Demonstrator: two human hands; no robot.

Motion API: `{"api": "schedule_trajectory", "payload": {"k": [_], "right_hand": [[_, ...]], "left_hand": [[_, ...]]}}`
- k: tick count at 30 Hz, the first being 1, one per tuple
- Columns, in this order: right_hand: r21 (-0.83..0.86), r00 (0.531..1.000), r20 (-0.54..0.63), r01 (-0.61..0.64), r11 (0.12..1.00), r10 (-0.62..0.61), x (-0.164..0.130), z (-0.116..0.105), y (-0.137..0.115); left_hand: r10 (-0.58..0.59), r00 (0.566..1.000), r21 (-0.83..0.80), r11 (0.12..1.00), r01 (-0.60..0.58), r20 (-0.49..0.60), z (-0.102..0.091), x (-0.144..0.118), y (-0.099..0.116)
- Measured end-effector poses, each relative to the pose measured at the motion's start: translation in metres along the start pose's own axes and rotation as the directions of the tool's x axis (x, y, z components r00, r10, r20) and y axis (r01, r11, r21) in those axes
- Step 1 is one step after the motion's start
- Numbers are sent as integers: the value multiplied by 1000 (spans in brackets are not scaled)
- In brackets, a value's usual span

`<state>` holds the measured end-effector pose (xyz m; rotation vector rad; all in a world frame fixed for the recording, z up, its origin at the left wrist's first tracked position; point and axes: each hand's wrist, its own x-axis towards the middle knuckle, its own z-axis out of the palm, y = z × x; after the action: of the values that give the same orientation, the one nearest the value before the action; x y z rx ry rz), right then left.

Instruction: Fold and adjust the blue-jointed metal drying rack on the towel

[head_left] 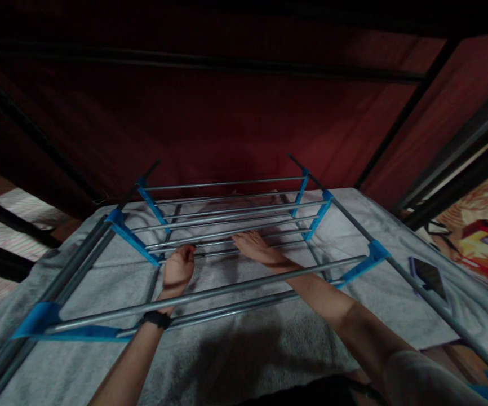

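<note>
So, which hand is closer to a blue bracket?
The left hand, wearing the black band: a blue bracket ends just left of it. The right hand is around mid-length of the bars, farther from any bracket.

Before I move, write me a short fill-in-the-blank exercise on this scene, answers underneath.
1. The metal rack has plastic brackets coloured ____.
2. Of the left hand and the right hand, the one with a dark wristband behind it is the ____.
3. The phone lies on the cloth, to the person's ____.
4. The large surface beyond the rack is dark ____.

Missing words: blue; left; right; red.
</note>
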<state>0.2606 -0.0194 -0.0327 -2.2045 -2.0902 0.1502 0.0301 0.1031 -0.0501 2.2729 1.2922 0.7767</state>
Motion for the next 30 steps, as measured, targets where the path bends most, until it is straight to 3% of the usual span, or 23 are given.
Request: {"api": "schedule_trajectory", "payload": {"k": [3,7,12,16,21,23,25,27,30], "right_hand": [[-5,1000,-16,-6,1000,6,-1,-3,-2],[-13,1000,-22,-9,1000,9,1,-6,-5],[-24,999,-38,-11,1000,10,3,-8,-6],[-26,999,-52,15,1000,-17,-4,-11,-7],[-6,982,-170,85,996,-85,-50,-5,2],[18,994,-111,4,1000,-2,-76,0,15],[11,976,-87,-198,980,198,-101,4,34],[-19,917,-118,-386,922,381,-120,4,56],[-72,781,-190,-615,785,595,-134,1,88]], "left_hand": [[313,937,164,927,-338,157,5,-6,23],[456,849,262,813,-519,267,13,-12,41],[449,814,329,756,-566,367,23,-8,50],[357,843,356,787,-503,403,24,0,60],[351,855,337,808,-483,382,22,3,65],[364,856,330,809,-486,368,24,3,62],[370,857,328,810,-486,358,26,4,59],[368,858,337,806,-486,357,28,5,58],[366,853,361,790,-496,371,29,6,58]]}}
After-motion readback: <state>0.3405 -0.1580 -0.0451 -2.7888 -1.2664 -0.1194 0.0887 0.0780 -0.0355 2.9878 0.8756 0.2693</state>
